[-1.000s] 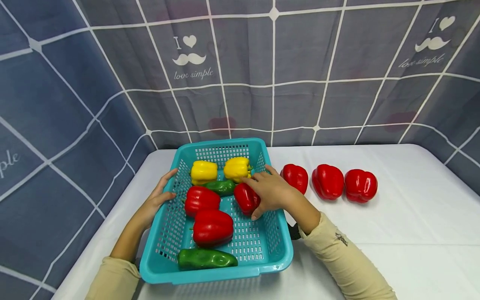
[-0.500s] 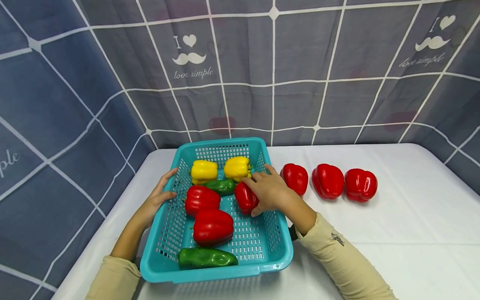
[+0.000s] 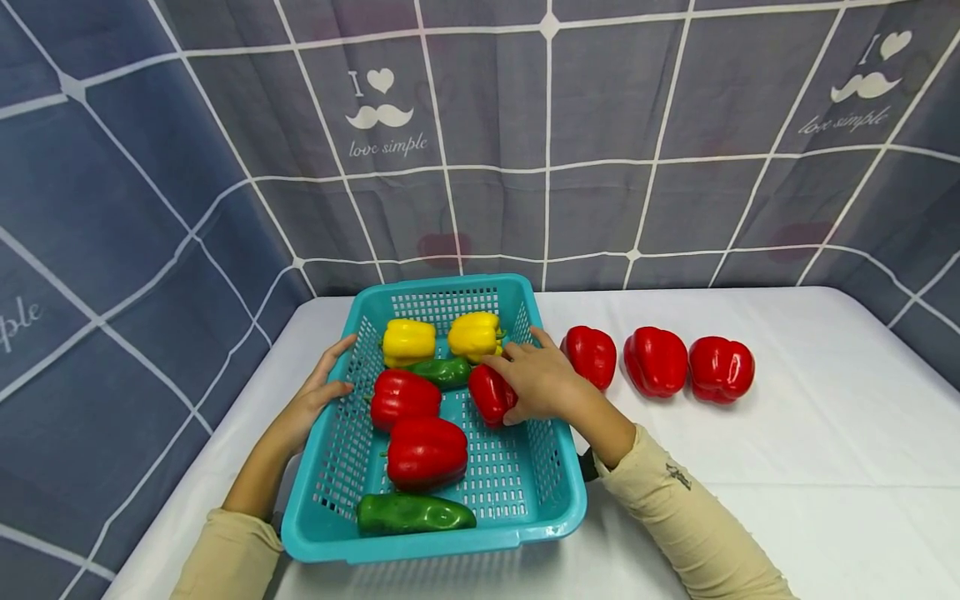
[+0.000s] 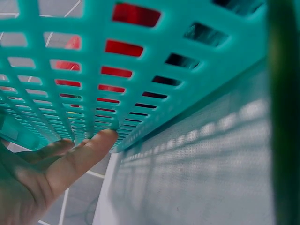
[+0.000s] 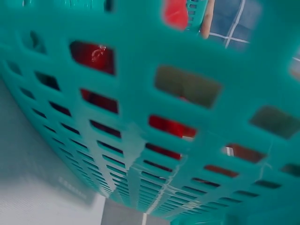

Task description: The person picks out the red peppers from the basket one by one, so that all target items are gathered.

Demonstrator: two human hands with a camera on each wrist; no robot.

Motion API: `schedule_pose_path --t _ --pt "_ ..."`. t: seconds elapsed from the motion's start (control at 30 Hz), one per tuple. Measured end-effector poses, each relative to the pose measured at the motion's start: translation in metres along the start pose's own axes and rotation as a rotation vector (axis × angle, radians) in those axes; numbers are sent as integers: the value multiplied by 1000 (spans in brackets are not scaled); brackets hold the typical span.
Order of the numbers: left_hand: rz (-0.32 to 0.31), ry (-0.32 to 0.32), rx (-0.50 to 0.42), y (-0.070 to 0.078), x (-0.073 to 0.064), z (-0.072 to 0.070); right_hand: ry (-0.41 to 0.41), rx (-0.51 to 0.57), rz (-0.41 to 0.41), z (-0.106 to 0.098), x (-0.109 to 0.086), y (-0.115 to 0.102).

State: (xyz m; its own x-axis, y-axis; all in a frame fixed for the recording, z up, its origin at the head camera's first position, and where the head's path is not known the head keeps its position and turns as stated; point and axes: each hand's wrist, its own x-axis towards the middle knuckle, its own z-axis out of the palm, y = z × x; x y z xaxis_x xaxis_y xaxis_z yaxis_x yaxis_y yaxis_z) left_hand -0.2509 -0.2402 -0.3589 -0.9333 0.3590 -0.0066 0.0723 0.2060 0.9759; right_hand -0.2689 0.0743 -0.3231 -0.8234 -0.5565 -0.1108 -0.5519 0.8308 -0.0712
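Observation:
A turquoise plastic basket (image 3: 551, 533) with perforated walls holds several peppers. My right hand (image 3: 542, 382) reaches over its right side and grips a red bell pepper (image 3: 491, 397) inside, fingers over the top and thumb at the near side. My left hand (image 3: 309, 404) holds the basket's left rim, with thumb and index fingertip over the edge. Fingers (image 4: 86, 157) touch the outer wall in the left wrist view. Two more red bell peppers, one at the front (image 3: 426, 454) and one behind it (image 3: 405, 399), lie at the basket's left. The right wrist view shows mostly basket wall (image 5: 136, 93), the right hand hidden behind it.
Two yellow bell peppers, a left one (image 3: 408, 342) and a right one (image 3: 475, 336), sit at the basket's back, by a green pepper (image 3: 442, 373). A long green pepper (image 3: 415, 513) lies in front. Three red bell peppers (image 3: 656, 362) stand on the white tablecloth (image 3: 825, 417) to the right.
My right hand and the red bell pepper in it have shifted very slightly, the thumb closing in on the pepper's side. The left hand and the basket stay nearly where they were.

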Motion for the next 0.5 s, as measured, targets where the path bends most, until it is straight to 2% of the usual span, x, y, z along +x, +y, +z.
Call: schedule_pose_path --t 0.33,0.5 --pt "-2 -10 -15 -1 3 0 25 43 -5 1 -2 3" --pt "-7 -5 -10 -1 2 -1 66 66 -19 3 -2 3"
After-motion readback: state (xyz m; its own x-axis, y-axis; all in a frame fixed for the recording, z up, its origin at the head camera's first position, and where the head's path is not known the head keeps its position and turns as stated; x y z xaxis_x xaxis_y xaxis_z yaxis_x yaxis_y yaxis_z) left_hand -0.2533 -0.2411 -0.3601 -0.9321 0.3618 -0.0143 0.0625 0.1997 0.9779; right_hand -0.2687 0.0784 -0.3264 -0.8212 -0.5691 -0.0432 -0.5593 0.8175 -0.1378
